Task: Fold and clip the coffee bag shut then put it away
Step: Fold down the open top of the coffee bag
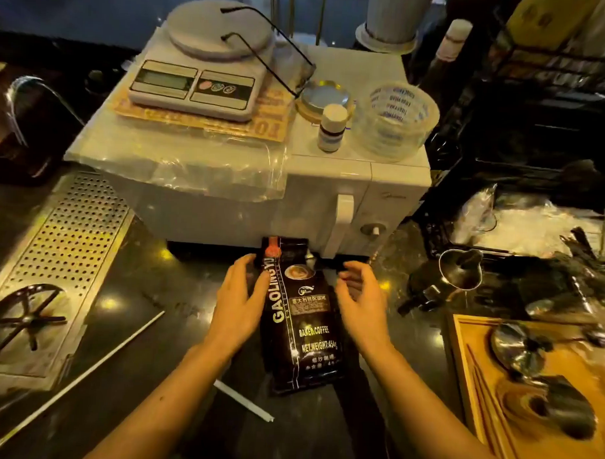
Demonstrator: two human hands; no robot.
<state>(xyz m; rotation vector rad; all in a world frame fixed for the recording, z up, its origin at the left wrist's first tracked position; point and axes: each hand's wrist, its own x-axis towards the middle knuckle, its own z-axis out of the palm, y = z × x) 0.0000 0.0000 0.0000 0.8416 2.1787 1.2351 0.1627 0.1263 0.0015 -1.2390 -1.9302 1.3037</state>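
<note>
A black coffee bag is laid flat on the dark counter, face up, its top end pointed at the counter's far side. Gold "GAOLINGYU" lettering is printed along its left edge, with "BAKED COFFEE" and a net weight lower down. A cup picture is shown near the top.

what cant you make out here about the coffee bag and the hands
- Whether the coffee bag top is folded: head view, dim and dark against the white appliance.
- Any clip: none identifiable.
- Left hand grip: fingers at the bag's edge, contact unclear.
- Right hand: curled beside the bag, touching or not unclear.
- Small print under NET WEIGHT: too small.
</note>
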